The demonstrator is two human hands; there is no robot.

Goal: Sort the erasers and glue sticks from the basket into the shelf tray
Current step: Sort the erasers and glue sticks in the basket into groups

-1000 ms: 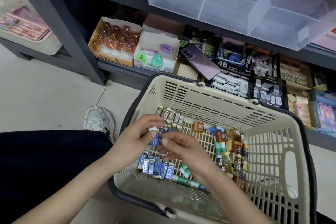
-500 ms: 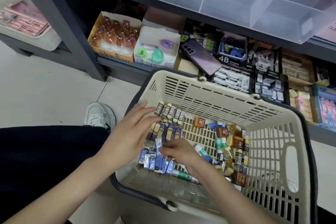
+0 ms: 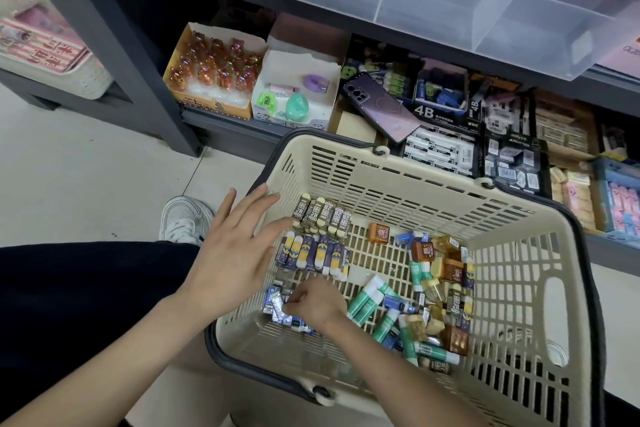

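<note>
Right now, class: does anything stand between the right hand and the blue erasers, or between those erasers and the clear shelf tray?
Nothing visible does. The right hand curls its fingers on the blue erasers in the basket. The open left hand hovers beside them, not across. The basket is open-topped, and the clear tray above looks unobstructed.

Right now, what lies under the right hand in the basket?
A row of blue-wrapped erasers on the basket floor shows at the fingertips of the right hand. The hand covers the rest of the row, so its length cannot be seen.

The right hand (image 3: 313, 302) pinches blue erasers (image 3: 273, 303) in the basket (image 3: 433, 184); left hand (image 3: 235, 253) hovers spread flat.
</note>
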